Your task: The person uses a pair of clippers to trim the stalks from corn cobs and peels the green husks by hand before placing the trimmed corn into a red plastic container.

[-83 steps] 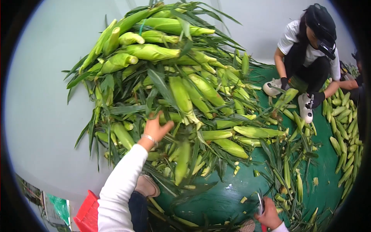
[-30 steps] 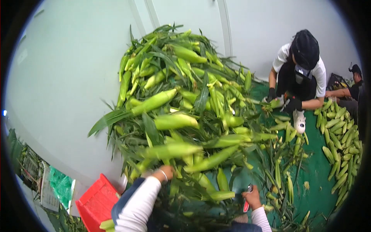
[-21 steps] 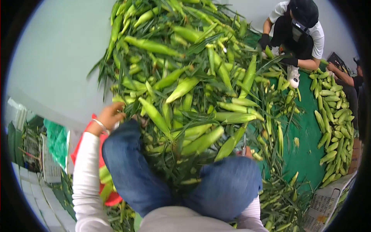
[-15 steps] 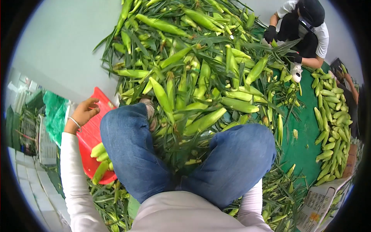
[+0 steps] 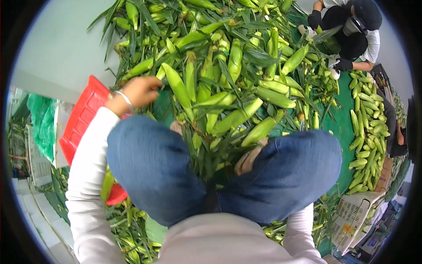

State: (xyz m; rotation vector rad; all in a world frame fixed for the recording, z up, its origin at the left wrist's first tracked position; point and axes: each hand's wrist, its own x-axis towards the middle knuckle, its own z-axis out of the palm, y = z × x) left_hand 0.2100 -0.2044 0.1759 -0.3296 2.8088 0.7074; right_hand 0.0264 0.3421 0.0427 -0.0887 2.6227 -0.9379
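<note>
My left hand [image 5: 138, 91] hovers at the near left edge of a heap of corn in green husks [image 5: 235, 57]. Its fingers are loosely bent and apart, and I see nothing held in them. Close to the fingertips stands the tip of a husked-in corn ear [image 5: 178, 88]. A white bangle circles the left wrist. Beneath my left forearm is a red plastic basket [image 5: 85, 116], with a corn ear [image 5: 107, 187] showing at its near end. My right forearm [image 5: 300, 229] goes under my right thigh, which hides the right hand.
Across the heap at the right, a person in black gloves [image 5: 345, 65] crouches. Trimmed corn ears [image 5: 369, 127] are piled on the green floor, beside a white crate [image 5: 351, 215]. Another person's arm shows at the far right. Green plastic sheeting [image 5: 40, 119] hangs at the left.
My left hand has moved right, from above the red basket to the heap's edge. My knees have spread apart. The crouching person's gloved hand has shifted.
</note>
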